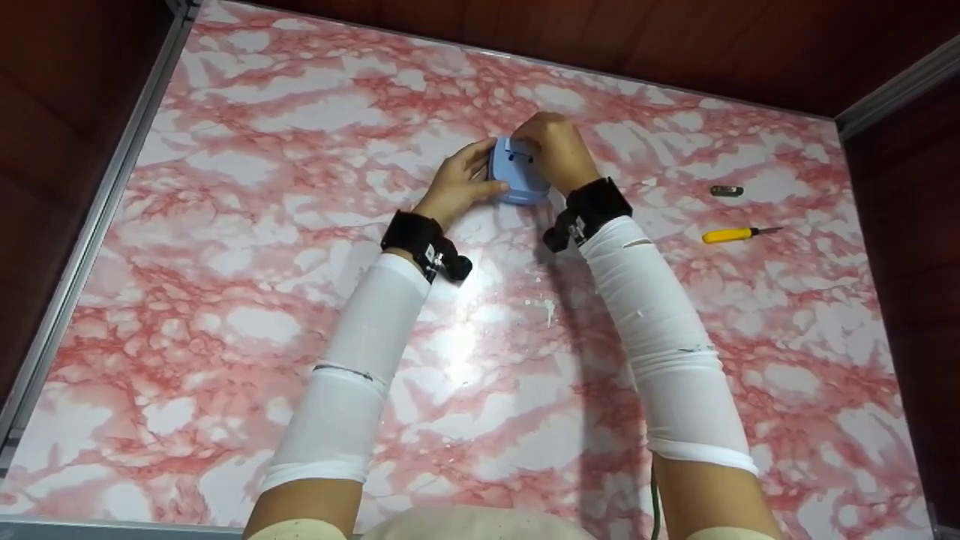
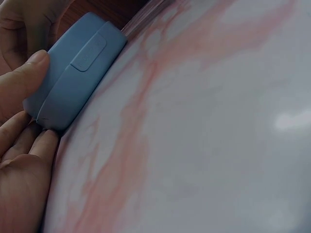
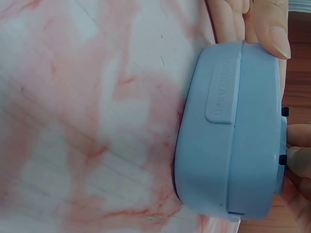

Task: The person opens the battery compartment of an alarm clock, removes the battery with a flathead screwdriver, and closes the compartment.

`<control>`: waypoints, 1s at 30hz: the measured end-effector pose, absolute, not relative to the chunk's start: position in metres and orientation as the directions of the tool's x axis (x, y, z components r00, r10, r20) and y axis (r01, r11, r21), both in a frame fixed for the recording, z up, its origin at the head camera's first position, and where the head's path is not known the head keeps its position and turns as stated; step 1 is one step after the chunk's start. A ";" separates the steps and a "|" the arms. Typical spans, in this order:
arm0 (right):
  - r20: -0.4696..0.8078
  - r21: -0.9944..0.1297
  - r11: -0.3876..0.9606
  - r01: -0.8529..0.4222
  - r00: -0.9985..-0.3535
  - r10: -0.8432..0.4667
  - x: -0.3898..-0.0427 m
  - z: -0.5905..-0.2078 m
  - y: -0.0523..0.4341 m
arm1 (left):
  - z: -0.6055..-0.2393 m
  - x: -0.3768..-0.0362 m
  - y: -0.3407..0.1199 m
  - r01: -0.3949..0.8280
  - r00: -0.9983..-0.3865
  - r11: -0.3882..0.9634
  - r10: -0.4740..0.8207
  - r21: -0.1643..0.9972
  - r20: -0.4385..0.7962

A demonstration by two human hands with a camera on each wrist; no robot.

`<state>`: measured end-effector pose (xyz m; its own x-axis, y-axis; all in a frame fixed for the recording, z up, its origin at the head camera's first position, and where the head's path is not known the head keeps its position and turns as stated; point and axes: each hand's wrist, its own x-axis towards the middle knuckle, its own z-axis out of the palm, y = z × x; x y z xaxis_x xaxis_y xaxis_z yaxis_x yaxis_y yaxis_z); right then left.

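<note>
A light blue plastic device (image 1: 519,177) with a rounded case stands on its edge on the pink marbled table (image 1: 285,315), toward the far middle. My left hand (image 1: 459,182) grips its left side, thumb on the face and fingers below. My right hand (image 1: 553,151) curls over its top and back. The left wrist view shows the blue device (image 2: 73,80) with a raised tab on its side, my left fingers (image 2: 26,141) pressed against it. In the right wrist view the blue device (image 3: 233,131) fills the right half, and my right fingers (image 3: 272,29) touch small black knobs on its back.
A yellow-handled screwdriver (image 1: 733,235) lies on the table to the right of the hands. A small dark metal piece (image 1: 726,190) lies just beyond it. Dark wooden walls and a metal edge strip (image 1: 90,225) border the table on the left, back and right.
</note>
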<state>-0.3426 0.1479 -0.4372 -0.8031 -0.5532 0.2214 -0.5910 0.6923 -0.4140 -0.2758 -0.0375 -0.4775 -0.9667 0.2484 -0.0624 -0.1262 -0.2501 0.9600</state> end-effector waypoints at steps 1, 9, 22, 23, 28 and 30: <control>0.220 -0.412 0.694 -0.591 -0.803 -0.553 -0.343 -0.437 0.148 | -0.477 -0.276 -0.038 -0.126 -0.967 -0.250 0.248 0.960 -0.062; 0.196 -0.405 0.706 -0.582 -0.809 -0.554 -0.342 -0.436 0.147 | -0.476 -0.275 -0.038 -0.143 -0.965 -0.235 0.248 0.961 -0.083; 0.204 -0.406 0.711 -0.575 -0.815 -0.542 -0.339 -0.436 0.149 | -0.476 -0.276 -0.038 -0.136 -0.967 -0.235 0.244 0.962 -0.077; 0.202 -0.405 0.714 -0.572 -0.817 -0.540 -0.339 -0.436 0.149 | -0.476 -0.276 -0.038 -0.136 -0.967 -0.228 0.243 0.964 -0.079; 0.208 -0.385 0.725 -0.571 -0.819 -0.534 -0.338 -0.437 0.146 | -0.475 -0.275 -0.038 -0.141 -0.966 -0.207 0.241 0.968 -0.089; 0.221 -0.376 0.725 -0.578 -0.815 -0.535 -0.338 -0.437 0.145 | -0.474 -0.275 -0.038 -0.138 -0.967 -0.206 0.238 0.969 -0.087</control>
<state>-0.3377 0.1453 -0.4368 -0.8152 -0.5354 0.2210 -0.5778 0.7246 -0.3757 -0.2753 -0.0377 -0.4743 -0.9672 0.2385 -0.0872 -0.1382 -0.2063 0.9687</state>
